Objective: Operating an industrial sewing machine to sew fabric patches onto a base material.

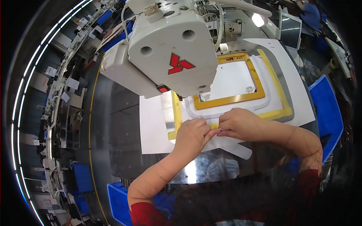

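Observation:
My left hand (191,136) and my right hand (238,123) meet just in front of the amber clamp frame (230,100). Both are closed, thumbs and fingertips pinched close together. A thin whitish bit shows between the fingertips, too small to name. Under my hands lies a white template sheet (301,101), edged with yellow tape (282,113). The amber frame rests on it, around a white area. A pale flat strip with a rounded end (238,148) reaches toward me from below my hands. The white sewing machine head (169,56) stands over the far left of the sheet.
The dark table (126,143) shows left of the sheet. A crumpled pale-blue face mask (223,168) lies near its front edge. Blue bins stand at the right (327,109) and lower left (117,205). A monitor (290,30) and a lit lamp (258,19) are at the back right.

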A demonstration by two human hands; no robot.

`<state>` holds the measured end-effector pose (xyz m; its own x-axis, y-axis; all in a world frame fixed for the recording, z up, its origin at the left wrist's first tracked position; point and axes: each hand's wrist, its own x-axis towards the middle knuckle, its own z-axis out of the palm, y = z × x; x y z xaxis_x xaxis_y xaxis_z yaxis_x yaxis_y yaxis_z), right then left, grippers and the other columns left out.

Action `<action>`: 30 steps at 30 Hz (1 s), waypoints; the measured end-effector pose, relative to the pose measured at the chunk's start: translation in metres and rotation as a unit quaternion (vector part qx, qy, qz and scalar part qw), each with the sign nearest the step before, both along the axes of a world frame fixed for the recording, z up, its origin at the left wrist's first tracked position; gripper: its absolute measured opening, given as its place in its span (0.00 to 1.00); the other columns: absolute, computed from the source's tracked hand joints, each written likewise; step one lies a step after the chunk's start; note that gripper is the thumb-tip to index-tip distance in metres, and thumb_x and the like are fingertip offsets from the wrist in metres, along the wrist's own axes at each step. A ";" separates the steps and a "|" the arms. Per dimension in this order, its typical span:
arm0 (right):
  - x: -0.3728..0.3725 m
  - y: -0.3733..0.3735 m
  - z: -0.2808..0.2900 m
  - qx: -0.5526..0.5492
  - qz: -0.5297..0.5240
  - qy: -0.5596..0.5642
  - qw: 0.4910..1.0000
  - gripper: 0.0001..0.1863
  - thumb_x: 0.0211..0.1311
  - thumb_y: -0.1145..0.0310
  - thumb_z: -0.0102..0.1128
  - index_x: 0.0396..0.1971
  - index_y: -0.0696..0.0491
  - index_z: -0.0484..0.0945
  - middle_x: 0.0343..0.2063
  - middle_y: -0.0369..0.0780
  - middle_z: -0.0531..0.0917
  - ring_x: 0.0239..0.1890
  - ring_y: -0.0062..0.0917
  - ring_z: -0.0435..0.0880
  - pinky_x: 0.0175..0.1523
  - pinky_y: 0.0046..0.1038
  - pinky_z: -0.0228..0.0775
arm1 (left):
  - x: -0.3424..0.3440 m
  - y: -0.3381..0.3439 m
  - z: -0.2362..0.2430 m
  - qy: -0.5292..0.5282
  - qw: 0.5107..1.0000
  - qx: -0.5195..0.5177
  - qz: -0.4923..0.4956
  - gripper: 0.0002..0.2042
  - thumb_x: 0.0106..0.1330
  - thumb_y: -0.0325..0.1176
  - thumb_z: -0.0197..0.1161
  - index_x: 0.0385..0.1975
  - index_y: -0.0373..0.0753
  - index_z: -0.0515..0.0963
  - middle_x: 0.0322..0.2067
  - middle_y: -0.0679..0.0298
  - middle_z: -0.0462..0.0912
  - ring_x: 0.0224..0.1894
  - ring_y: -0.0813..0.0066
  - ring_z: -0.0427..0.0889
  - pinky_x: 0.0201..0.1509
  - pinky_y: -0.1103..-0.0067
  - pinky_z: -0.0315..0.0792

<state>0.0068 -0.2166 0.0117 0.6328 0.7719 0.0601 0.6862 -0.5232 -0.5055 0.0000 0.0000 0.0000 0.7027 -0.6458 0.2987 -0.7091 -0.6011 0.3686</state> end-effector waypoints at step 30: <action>0.063 -0.006 -0.003 0.000 -0.300 0.086 0.950 0.20 0.55 0.55 0.62 0.28 0.61 0.81 0.25 0.53 0.81 0.30 0.46 0.81 0.39 0.37 0.72 | 0.016 -0.018 -0.004 -0.073 0.994 0.085 0.001 0.28 0.60 0.43 0.64 0.57 0.34 0.69 0.61 0.51 0.67 0.63 0.55 0.68 0.67 0.64 0.61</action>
<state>0.0698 -0.2231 0.0088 0.9594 0.2690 -0.0844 0.1712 -0.7939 -0.5834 0.0163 -0.0179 -0.0035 0.6606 -0.6946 0.2847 -0.7468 -0.6467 0.1550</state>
